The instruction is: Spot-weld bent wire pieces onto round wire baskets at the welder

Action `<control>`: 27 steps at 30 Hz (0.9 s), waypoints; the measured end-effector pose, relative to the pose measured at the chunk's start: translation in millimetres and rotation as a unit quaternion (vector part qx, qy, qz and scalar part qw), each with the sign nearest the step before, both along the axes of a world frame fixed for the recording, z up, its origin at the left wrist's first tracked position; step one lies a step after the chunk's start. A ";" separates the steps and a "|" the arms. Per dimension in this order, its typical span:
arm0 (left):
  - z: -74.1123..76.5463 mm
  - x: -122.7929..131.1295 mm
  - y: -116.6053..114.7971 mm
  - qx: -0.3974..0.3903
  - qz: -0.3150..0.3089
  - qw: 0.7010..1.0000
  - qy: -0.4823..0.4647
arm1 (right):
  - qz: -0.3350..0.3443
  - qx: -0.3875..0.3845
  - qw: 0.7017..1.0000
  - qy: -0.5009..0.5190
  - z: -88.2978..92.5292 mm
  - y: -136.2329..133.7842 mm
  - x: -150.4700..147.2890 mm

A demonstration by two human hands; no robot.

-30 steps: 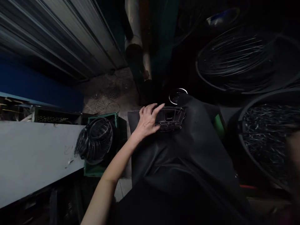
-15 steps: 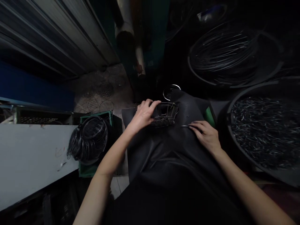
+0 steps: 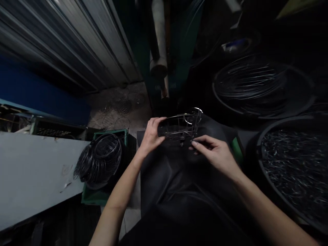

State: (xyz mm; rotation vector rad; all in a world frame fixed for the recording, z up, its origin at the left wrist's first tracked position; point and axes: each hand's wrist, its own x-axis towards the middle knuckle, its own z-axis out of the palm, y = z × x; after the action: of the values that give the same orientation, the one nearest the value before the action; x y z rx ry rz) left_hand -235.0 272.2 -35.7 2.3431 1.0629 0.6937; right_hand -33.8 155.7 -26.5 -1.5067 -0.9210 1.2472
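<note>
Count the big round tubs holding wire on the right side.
2. One tub sits farther back, holding coiled wire rings. The other tub is nearer, beside the right hand, full of short wire pieces. The dark surroundings may hide more.

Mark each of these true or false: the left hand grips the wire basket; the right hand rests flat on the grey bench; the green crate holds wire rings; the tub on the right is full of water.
1. The left hand grips the wire basket. True.
2. The right hand rests flat on the grey bench. False: it pinches at the basket's lower edge, over the black sheet.
3. The green crate holds wire rings. True.
4. The tub on the right is full of water. False: it holds short wire pieces.
</note>
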 end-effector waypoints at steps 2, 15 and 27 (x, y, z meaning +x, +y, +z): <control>-3.9 -4.2 3.2 -0.015 0.007 1.000 -0.018 | 0.021 -0.008 1.000 -0.002 -2.5 0.3 -3.8; -92.9 -34.0 -28.4 -0.168 0.079 0.981 -0.060 | -0.085 0.019 0.996 -0.005 -22.8 13.4 16.9; -23.8 35.1 -22.4 -0.089 0.019 0.992 0.088 | -0.060 -0.048 0.996 0.044 -34.8 23.8 -3.9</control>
State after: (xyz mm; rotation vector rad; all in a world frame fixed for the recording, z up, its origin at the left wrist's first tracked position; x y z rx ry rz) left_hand -199.9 249.8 -59.5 2.2648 1.1951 0.3925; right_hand -37.6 179.4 -61.3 -1.5469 -0.7123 1.2753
